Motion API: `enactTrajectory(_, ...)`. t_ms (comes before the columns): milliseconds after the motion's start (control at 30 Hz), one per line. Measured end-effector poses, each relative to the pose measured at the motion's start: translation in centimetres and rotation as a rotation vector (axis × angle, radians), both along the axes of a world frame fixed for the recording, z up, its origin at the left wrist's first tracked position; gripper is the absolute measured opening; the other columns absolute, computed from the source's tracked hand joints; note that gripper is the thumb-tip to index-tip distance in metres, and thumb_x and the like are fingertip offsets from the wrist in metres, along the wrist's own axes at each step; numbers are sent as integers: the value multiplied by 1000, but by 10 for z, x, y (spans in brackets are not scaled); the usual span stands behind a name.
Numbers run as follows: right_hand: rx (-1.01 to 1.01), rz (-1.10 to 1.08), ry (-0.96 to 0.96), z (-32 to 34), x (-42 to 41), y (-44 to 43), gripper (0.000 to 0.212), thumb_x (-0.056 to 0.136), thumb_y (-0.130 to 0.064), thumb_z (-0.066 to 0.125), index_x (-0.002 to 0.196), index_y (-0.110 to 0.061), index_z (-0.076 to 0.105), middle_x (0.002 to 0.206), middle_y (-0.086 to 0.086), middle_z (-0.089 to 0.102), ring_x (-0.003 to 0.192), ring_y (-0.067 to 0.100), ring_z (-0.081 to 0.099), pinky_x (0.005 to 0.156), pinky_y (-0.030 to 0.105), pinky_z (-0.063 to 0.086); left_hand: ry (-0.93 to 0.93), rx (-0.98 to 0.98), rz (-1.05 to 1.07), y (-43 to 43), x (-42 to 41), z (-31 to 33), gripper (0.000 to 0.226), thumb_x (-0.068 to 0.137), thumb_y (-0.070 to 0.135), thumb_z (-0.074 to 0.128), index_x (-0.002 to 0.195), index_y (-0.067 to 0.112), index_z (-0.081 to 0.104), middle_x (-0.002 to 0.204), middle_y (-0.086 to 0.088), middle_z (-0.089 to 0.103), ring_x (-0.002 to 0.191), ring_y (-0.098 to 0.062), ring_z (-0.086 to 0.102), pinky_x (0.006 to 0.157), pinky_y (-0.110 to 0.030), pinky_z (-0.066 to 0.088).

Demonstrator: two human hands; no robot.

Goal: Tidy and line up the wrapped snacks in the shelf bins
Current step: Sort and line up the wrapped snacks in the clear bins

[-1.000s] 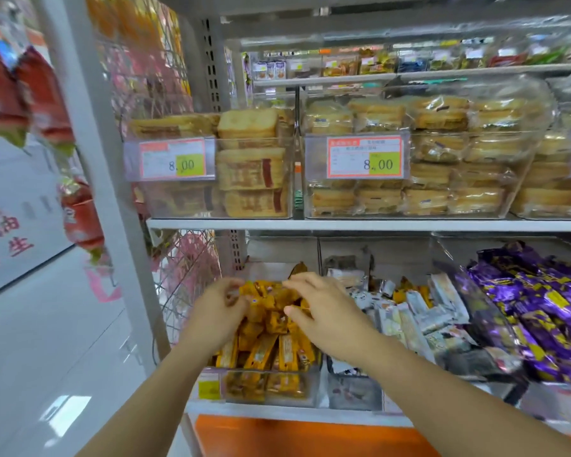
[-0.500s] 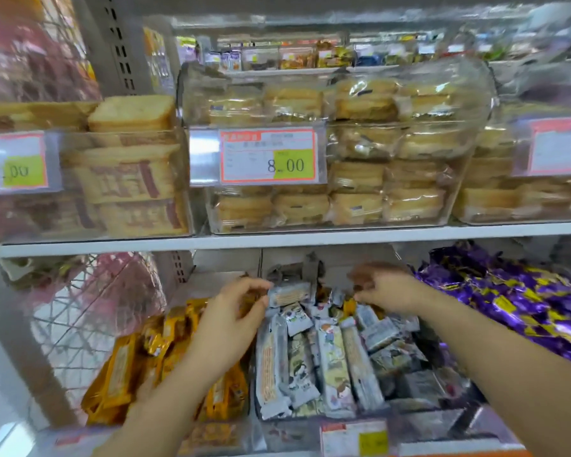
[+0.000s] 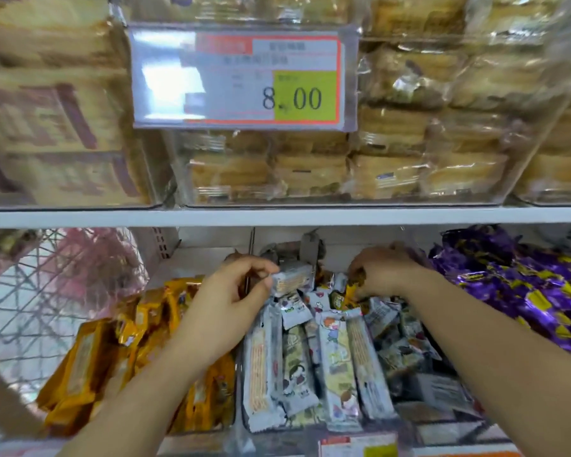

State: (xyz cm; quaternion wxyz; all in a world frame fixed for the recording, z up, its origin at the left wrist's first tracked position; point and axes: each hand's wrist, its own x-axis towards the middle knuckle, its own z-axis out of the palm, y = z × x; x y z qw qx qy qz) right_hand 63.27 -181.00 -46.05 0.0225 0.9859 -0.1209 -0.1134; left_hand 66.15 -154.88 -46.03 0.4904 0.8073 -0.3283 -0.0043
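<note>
On the lower shelf a clear middle bin point(image 3: 244, 384) holds several white-wrapped wafer snacks point(image 3: 337, 367) lying lengthwise. My left hand point(image 3: 231, 291) pinches one small white wafer pack point(image 3: 292, 280) by its end, above the back of that bin. My right hand point(image 3: 386, 272) reaches into the back right of the same bin and grips a small yellow-and-dark wrapped snack point(image 3: 351, 290). Yellow-wrapped snacks point(image 3: 89, 354) fill the bin to the left, partly hidden under my left forearm.
Purple-wrapped snacks point(image 3: 521, 288) pile up on the right. The upper shelf edge point(image 3: 277, 216) runs just above my hands, carrying clear bins of wrapped cakes point(image 3: 310, 169) and an 8.00 price tag point(image 3: 244, 77). A wire rack with pink bags point(image 3: 89, 262) stands at left.
Both hands have left the yellow snacks and moved right to the white-wafer bin. The view has come closer. My left hand has picked up a white pack; my right has closed on a small snack.
</note>
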Motion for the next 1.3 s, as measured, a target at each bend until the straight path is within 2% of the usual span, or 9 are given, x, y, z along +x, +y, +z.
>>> enactTrajectory(100, -16, 25, -30, 0, -1, -2, 37, 82, -46, 66, 115, -27, 66, 123, -6, 60, 114, 20, 53, 106, 41, 28, 30, -24, -17, -1, 1, -2, 18, 92, 26, 58, 90, 44, 58, 95, 14, 65, 85, 3, 60, 72, -15, 45)
enactTrajectory(233, 56, 7, -202, 6, -3, 3, 23, 86, -31, 61, 101, -18, 72, 106, 0, 69, 92, 16, 63, 87, 31, 49, 42, -45, -26, 1, 1, -2, 20, 91, 25, 60, 91, 44, 59, 95, 12, 64, 83, 0, 62, 74, -17, 45)
enactTrajectory(400, 143, -81, -499, 32, -38, 24, 25, 86, -25, 60, 96, -4, 69, 94, 14, 69, 83, 26, 65, 74, 35, 55, -76, 53, 5, 4, -2, 5, 20, 92, 31, 58, 97, 50, 52, 107, 15, 58, 94, 5, 56, 77, -3, 39)
enactTrajectory(567, 495, 29, -823, 45, -98, 66, 21, 80, -13, 71, 94, -27, 65, 86, -12, 64, 75, -2, 63, 73, 9, 49, -267, 148, -66, 3, -19, 18, 40, 93, 28, 57, 130, 39, 47, 115, 16, 47, 110, 3, 38, 90, -5, 29)
enactTrajectory(667, 784, 171, -799, 51, -113, 93, 37, 81, -6, 69, 92, -39, 60, 100, -10, 65, 89, -4, 64, 76, 7, 48, -368, 192, -139, 2, -26, 22, 51, 89, 25, 62, 135, 40, 44, 119, 20, 46, 117, -7, 42, 103, -33, 36)
enactTrajectory(767, 895, 144, -739, 52, -113, 94, 36, 83, -12, 68, 106, -38, 60, 101, -14, 66, 91, -5, 64, 80, 12, 50, -426, 165, -52, 15, -29, 22, 41, 88, 38, 59, 128, 39, 51, 113, 21, 53, 108, -9, 53, 95, -44, 43)
enactTrajectory(967, 623, -56, -450, 22, -75, 50, 37, 88, -12, 61, 125, -16, 59, 114, -3, 65, 91, 3, 63, 80, 14, 50, -237, 188, 457, 61, -23, 12, 41, 88, 50, 56, 123, 28, 57, 103, 8, 64, 92, -20, 63, 82, -41, 51)
enactTrajectory(1067, 499, -88, -285, 4, -50, 38, 37, 88, -10, 59, 125, -10, 59, 115, 4, 65, 98, 16, 62, 88, 27, 49, -165, 397, 525, 72, -17, 2, 46, 88, 56, 50, 128, 32, 52, 115, 4, 65, 104, -25, 61, 89, -45, 48)
enactTrajectory(1300, 349, -46, -147, -15, -13, 24, 36, 87, -7, 60, 122, -14, 59, 117, 5, 63, 98, 18, 59, 77, 22, 45, -273, 479, 544, 69, -6, -15, 38, 88, 38, 60, 125, 30, 57, 122, 0, 57, 114, -27, 49, 96, -46, 34)
